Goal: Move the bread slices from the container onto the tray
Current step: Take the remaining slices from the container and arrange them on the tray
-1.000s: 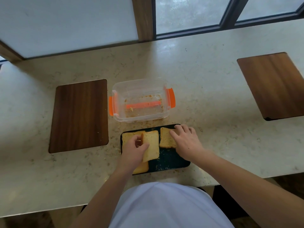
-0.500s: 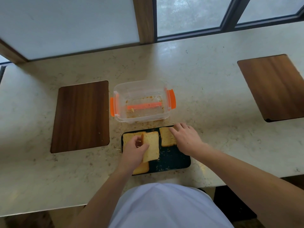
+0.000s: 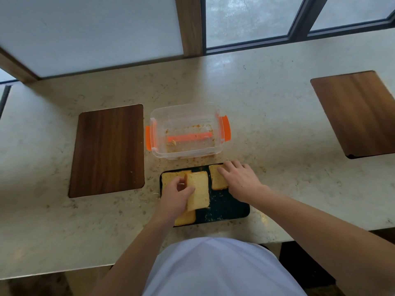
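A dark tray (image 3: 226, 210) lies near the counter's front edge with several bread slices on it. My left hand (image 3: 175, 195) grips a bread slice (image 3: 198, 193) by its left edge, tilted above two flat slices, one at the tray's back left (image 3: 171, 177) and one at its front left (image 3: 186, 218). My right hand (image 3: 239, 180) rests flat with spread fingers on the right part of another bread slice (image 3: 217, 179) at the tray's back right. The clear container (image 3: 186, 131) with orange clips stands just behind the tray and holds only crumbs.
A dark wooden board (image 3: 109, 149) is set into the counter left of the container; another wooden board (image 3: 359, 112) is at far right. Crumbs are scattered between container and tray. Windows run along the back of the counter.
My right hand has slid slightly right and back on its slice, uncovering more of it. My left hand keeps the same grip on the tilted slice.
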Demonstrator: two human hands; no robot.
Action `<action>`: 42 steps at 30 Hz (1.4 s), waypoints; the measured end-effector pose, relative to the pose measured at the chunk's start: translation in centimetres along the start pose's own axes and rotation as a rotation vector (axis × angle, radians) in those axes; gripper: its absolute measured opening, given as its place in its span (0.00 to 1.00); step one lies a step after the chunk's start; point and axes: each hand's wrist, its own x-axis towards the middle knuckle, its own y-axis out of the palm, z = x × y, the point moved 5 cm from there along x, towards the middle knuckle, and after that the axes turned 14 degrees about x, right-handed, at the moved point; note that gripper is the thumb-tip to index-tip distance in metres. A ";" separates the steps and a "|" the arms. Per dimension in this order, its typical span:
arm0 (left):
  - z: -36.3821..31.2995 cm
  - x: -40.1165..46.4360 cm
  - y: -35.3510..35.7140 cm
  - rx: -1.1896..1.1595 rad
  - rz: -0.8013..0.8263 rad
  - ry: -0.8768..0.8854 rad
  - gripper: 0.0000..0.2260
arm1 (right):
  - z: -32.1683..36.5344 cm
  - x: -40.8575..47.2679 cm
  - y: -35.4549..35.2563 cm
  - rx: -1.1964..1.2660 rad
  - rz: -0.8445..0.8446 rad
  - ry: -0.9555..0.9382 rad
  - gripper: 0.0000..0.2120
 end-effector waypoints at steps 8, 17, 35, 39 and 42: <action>0.0 0.3 -0.1 0.028 0.005 -0.012 0.08 | -0.5 0.0 -0.3 0.030 0.049 -0.031 0.37; -1.1 0.1 1.2 -0.068 0.068 0.005 0.10 | 0.3 -4.3 -0.1 1.028 -0.208 0.305 0.19; -0.7 0.1 6.3 -0.633 0.356 -0.185 0.17 | -2.1 -6.9 2.6 1.962 -0.014 0.599 0.17; -0.3 0.7 6.7 -0.226 0.275 -0.099 0.23 | -2.7 -6.6 1.9 1.960 -0.156 0.596 0.14; 0.2 0.7 6.9 0.015 0.265 -0.009 0.13 | -3.3 -6.5 1.6 1.809 -0.247 0.614 0.14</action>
